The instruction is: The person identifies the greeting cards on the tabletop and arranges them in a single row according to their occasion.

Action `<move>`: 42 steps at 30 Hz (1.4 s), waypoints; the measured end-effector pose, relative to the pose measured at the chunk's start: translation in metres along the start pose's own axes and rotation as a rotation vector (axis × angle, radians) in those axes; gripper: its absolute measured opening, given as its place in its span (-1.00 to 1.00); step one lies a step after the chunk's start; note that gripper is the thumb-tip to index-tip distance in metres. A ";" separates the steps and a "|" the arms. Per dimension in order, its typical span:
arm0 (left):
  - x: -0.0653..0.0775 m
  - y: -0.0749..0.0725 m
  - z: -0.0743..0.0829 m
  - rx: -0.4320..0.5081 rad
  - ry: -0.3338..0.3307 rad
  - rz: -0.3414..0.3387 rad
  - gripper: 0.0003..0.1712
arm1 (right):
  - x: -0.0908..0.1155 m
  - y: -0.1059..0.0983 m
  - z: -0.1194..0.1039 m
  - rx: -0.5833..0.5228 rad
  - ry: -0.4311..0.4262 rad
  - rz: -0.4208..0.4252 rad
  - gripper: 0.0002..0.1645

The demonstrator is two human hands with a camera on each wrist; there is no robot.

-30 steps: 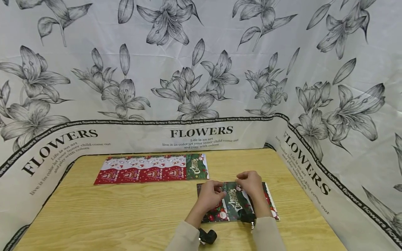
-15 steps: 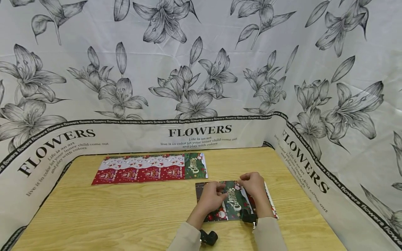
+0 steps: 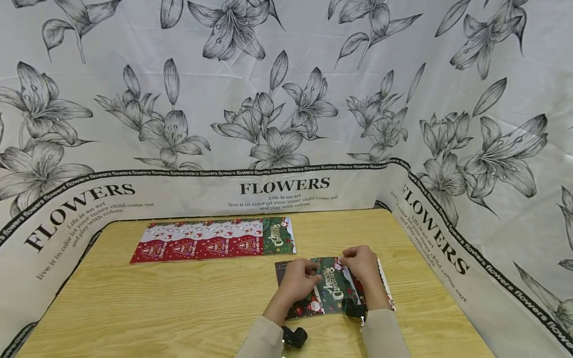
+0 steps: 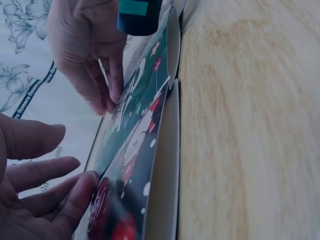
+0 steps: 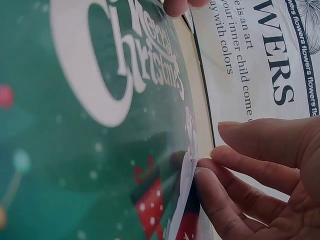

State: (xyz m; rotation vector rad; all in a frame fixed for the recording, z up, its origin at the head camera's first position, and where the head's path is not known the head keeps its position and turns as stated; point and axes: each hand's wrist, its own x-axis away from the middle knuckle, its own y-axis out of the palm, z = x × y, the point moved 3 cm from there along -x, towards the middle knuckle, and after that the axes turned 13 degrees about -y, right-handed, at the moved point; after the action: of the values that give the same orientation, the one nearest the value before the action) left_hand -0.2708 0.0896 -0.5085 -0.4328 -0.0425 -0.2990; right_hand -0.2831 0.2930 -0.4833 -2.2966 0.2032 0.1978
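My left hand (image 3: 296, 281) rests on a dark Christmas card (image 3: 281, 273) with red and white pictures. Its fingers are loosely extended, and the lower ones touch the card's face in the left wrist view. Partly over the dark card's edge lies a green "Merry Christmas" card (image 3: 333, 286). My right hand (image 3: 361, 263) touches that green card's right border with its lower fingertips; the thumb stands apart in the right wrist view. Under the right forearm lies another card (image 3: 388, 293) with red and white, mostly hidden. The dark card (image 4: 135, 165) stands slightly off the table along its near edge.
At the back of the wooden table (image 3: 179, 303) lies an overlapping row of red and white Christmas cards (image 3: 197, 243), with a green one (image 3: 277, 236) at its right end. Flower-printed cloth (image 3: 286, 194) encloses the table. Black wrist-camera parts (image 3: 294, 337) hang below the wrists.
The dark card under my left hand has shifted slightly left, and the left hand with it. My right hand stays close to the same spot; the head view has tilted a little.
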 end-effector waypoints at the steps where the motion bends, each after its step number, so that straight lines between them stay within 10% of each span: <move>1: 0.000 0.000 0.000 0.002 0.001 0.001 -0.72 | 0.000 0.000 0.000 0.000 -0.001 0.001 -0.71; 19: 0.000 -0.003 0.001 0.047 -0.024 0.048 -0.69 | 0.002 -0.001 -0.002 -0.015 0.031 0.002 -0.72; 42: 0.005 0.000 0.003 0.226 -0.143 -0.090 -0.68 | 0.003 0.002 0.000 -0.069 0.071 0.009 -0.71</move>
State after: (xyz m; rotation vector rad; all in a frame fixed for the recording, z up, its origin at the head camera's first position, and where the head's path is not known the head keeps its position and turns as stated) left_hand -0.2661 0.0894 -0.5056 -0.2273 -0.2335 -0.3472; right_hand -0.2802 0.2917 -0.4853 -2.3734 0.2468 0.1294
